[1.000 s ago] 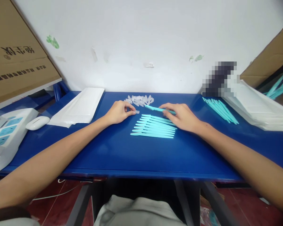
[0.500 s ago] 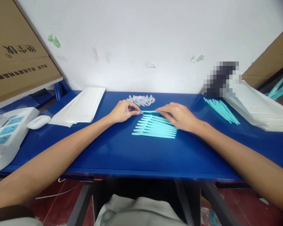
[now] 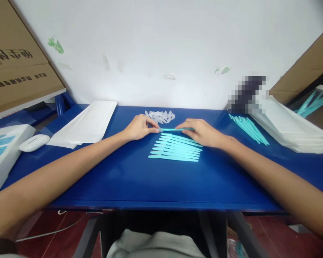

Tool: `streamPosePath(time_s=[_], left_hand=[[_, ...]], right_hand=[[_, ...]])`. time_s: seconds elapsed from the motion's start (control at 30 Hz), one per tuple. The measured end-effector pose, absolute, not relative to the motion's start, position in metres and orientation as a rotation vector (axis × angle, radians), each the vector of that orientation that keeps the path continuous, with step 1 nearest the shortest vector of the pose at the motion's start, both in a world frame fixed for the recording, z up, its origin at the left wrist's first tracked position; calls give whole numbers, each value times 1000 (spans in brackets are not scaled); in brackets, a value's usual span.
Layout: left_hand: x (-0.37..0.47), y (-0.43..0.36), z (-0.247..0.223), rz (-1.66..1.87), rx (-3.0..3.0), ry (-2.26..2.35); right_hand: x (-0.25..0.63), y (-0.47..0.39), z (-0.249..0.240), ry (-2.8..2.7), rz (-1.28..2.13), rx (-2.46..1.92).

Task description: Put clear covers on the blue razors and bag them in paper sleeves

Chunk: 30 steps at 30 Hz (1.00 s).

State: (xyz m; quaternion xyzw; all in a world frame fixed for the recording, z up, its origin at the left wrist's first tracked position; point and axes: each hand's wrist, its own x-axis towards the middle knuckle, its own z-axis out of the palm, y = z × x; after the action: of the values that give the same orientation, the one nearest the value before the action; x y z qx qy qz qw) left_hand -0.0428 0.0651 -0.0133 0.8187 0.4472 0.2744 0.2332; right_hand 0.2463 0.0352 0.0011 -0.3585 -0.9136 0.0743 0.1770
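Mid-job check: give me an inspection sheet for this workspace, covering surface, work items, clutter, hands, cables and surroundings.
Surface: blue table, glossy.
Work items: row of turquoise sticks on the near side of the held stick; pile of clear pieces beyond it; another bundle at right.
Clutter: white sheets and white oval object at left; white stack at right.
Hands: left hand pinches a clear piece at the held stick's left end; right hand grips the stick; whether piece and stick are joined, cannot tell.
Cables: white cable, below table, left.
Surroundings: patchy white wall; carton at left; red floor.
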Motion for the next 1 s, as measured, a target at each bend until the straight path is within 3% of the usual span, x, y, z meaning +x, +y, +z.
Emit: streamPosePath(time_s=[1.0], left_hand=[[-36,78,-21,904,2038,1137]], right_hand=[[216,72,-10,-2356,591,-1011]])
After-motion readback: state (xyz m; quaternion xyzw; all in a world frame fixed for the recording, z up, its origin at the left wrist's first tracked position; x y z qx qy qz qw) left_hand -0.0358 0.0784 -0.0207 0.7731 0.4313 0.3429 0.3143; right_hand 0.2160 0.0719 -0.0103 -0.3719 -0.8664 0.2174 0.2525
